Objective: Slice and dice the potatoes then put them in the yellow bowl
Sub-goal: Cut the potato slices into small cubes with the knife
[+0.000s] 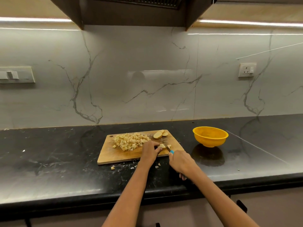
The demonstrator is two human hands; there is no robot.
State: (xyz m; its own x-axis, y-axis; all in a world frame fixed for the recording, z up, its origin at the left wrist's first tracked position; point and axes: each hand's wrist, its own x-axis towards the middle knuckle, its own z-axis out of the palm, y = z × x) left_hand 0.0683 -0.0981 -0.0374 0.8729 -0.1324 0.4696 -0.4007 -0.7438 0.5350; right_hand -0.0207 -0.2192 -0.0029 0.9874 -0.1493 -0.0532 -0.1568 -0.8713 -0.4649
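Note:
A wooden cutting board (114, 155) lies on the black counter. On it sits a heap of diced potato (130, 140), and a few potato slices (158, 134) rest at its far right corner. My left hand (150, 150) pinches a small potato piece (162, 146) near the board's right side. My right hand (181, 161) grips a knife with a blue handle (171, 152); its blade meets that piece. The yellow bowl (210, 136) stands to the right of the board and looks empty.
A few stray potato bits (112, 168) lie on the counter (57, 161) in front of the board. The counter's front edge runs just below my forearms. A marble backsplash with a socket (246, 69) rises behind.

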